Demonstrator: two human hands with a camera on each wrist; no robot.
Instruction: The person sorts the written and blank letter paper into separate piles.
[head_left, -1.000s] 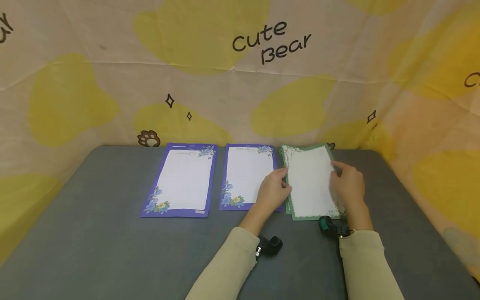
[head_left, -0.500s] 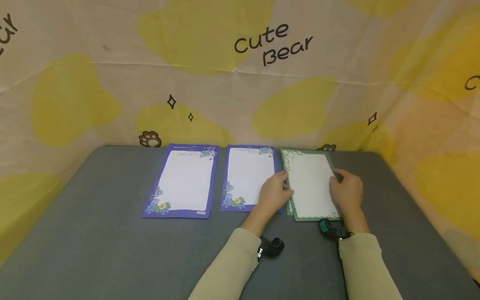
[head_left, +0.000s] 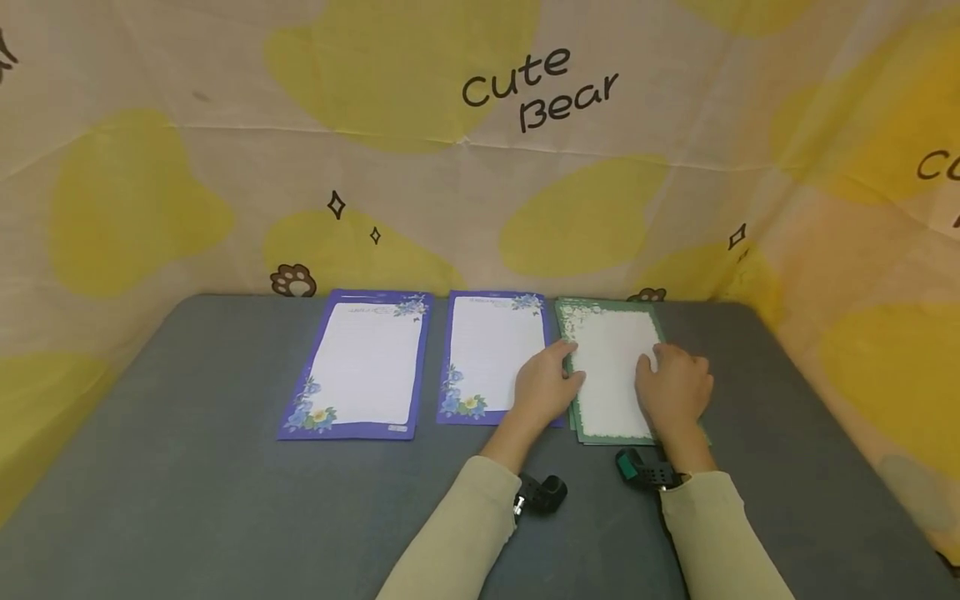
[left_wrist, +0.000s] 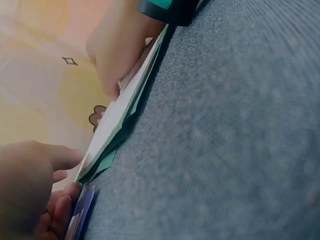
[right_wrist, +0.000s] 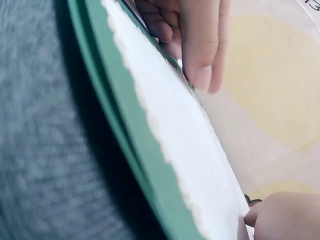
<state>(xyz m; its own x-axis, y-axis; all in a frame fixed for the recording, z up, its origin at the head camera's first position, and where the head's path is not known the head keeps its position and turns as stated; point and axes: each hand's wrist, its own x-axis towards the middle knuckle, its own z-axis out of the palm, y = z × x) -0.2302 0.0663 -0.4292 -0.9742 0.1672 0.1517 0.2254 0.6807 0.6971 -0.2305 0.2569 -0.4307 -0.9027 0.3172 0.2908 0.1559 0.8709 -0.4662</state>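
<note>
A small stack of green-bordered sheets of stationery paper (head_left: 609, 367) lies on the right of the table, edges slightly uneven. My left hand (head_left: 546, 387) is at the stack's left edge, thumb and index tips apart and touching it. At the right edge, my right hand (head_left: 675, 396) holds the sheets, thumb on top; its other fingertips are partly hidden. In the left wrist view, several green edges (left_wrist: 120, 135) fan out beneath the top sheet. The right wrist view shows the left hand (right_wrist: 200, 50) across the white sheet (right_wrist: 170, 115).
Two sets of purple-bordered stationery sheets lie to the left: one sheet (head_left: 491, 350) partly under the left forearm and hand, another stack (head_left: 363, 362) farther left. All rest on the grey table (head_left: 225, 500). A patterned curtain (head_left: 405, 183) hangs directly behind the table's far edge.
My right hand has moved left, farther over the green-bordered sheets, and they have shifted slightly left and sit more squarely together. The left hand stays at their left edge.
</note>
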